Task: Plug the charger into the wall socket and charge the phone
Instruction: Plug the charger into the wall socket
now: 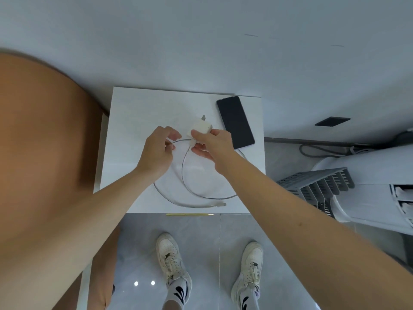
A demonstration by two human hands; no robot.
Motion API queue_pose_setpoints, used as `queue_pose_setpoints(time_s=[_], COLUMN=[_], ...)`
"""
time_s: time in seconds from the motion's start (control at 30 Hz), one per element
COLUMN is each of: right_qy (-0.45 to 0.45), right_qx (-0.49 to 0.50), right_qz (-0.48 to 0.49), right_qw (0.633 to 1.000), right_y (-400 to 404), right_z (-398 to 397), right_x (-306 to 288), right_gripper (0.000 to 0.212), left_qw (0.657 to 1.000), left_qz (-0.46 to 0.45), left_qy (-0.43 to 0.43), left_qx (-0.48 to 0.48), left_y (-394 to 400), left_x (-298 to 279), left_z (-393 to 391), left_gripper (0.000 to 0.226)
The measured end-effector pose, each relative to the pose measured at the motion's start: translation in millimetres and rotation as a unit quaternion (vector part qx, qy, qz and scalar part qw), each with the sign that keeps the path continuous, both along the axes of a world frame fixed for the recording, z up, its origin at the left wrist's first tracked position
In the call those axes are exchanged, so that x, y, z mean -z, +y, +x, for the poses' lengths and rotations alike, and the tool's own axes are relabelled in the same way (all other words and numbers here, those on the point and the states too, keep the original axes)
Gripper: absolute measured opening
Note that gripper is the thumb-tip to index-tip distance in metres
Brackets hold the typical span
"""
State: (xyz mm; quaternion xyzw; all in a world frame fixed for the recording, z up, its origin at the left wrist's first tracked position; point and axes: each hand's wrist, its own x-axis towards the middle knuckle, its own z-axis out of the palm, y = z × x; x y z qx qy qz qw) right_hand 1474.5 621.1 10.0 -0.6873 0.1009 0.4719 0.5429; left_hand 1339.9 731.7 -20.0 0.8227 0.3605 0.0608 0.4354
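Charger brick (200, 129) pinched in my right hand (211, 144) mid-frame, left hand (159, 148) pinching its cable (185, 175), phone (235, 121) just right.

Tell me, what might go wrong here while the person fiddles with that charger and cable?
The cable lies in loose loops on the small white table, its free end near the front edge; lifting the charger with the right hand could drag that end off. The phone lies close beside the right hand near the table's right edge, so a tug or a nudge might push it toward the floor. The left hand pinches the cable near its plug, which may strain it.
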Motion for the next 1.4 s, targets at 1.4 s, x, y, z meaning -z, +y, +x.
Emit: queue_pose_setpoints(time_s=[1.4], right_qy=[0.133], right_qx=[0.085], right_qz=[0.149], right_qw=[0.976], right_y=[-239], right_z=[85], right_x=[-44], right_gripper=[0.008], left_qw=[0.983], left_qz=[0.102], left_qy=[-0.006], left_qx=[0.152], left_y=[-237], left_x=[-51], left_z=[-4], left_gripper=[0.030])
